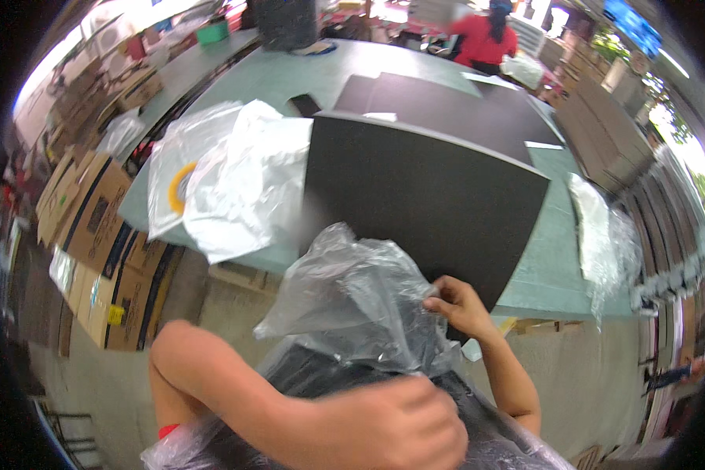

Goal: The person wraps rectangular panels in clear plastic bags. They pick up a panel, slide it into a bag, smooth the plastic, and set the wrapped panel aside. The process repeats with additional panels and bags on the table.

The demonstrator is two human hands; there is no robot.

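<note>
A clear plastic bag (356,286) is bunched up in front of me, its lower part spread over a dark panel (309,368) close to my body. My right hand (456,307) pinches the bag's right edge between thumb and fingers. Across the panel reaches my left hand (392,427), blurred by motion, its fingers curled down on the plastic; the fingertips are hidden. Just beyond the bag, a large black board (423,204) stands tilted at the table's near edge, and the bunched plastic covers part of its lower left.
More dark boards (439,106) lie on the green table (352,59). White plastic bags (247,172) and a yellow tape roll (178,188) are at left, clear wrap (595,227) at right. Cardboard boxes (106,258) stand left. A person in red (484,39) is at the far side.
</note>
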